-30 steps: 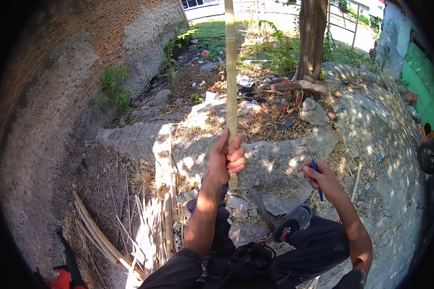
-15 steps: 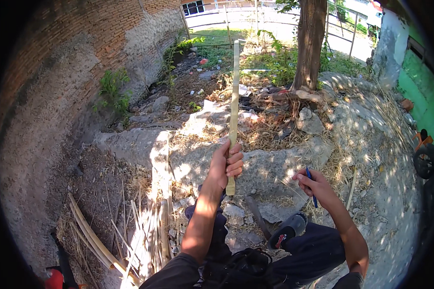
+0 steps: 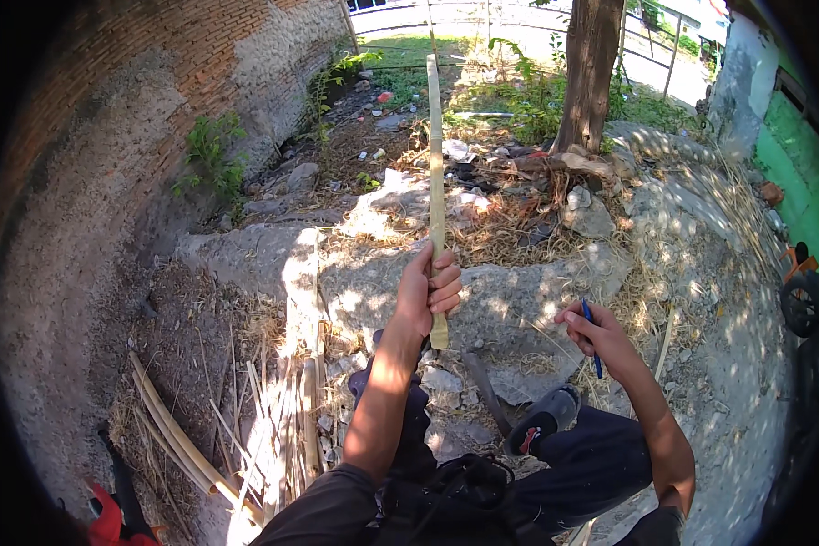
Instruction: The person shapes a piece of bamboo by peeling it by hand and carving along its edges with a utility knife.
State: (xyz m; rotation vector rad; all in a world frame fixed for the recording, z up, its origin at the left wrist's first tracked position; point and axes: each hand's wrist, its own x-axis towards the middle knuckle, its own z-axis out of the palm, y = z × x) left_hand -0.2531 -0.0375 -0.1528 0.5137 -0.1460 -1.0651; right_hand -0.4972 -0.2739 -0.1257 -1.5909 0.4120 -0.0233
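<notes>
1. Since the earlier frames the long, pale, straight bamboo stick (image 3: 436,164) has sunk in view: a second ago its top ran off the upper edge, and now its tip shows against the grass, while the left hand (image 3: 428,296) has stayed wrapped around its lower part.
2. The left hand is closed around the stick near its bottom end, fingers curled over the front; a short stub sticks out just below the fist.
3. The stick stands almost upright in front of the person, well clear of everything else, with open air on both sides along its whole length.
4. The right hand (image 3: 594,332) is held lower and to the right, apart from the stick, its fingers closed on a thin blue pen (image 3: 592,338) that points downward.
5. Below the hands lie the person's dark trousers (image 3: 591,464) and a black shoe with a grey sole (image 3: 541,425), resting on broken grey stone (image 3: 510,309).
6. To the left, a bundle of split pale bamboo strips (image 3: 246,428) lies on the dirt, near the left forearm but not touching it.
7. The ground is rough stone slab, dry straw and rubble in dappled sunlight.
8. A curved brick and plaster wall (image 3: 109,155) closes the left side; a brown tree trunk (image 3: 587,73) stands behind, and a green-painted wall (image 3: 796,155) shows at the right edge.
</notes>
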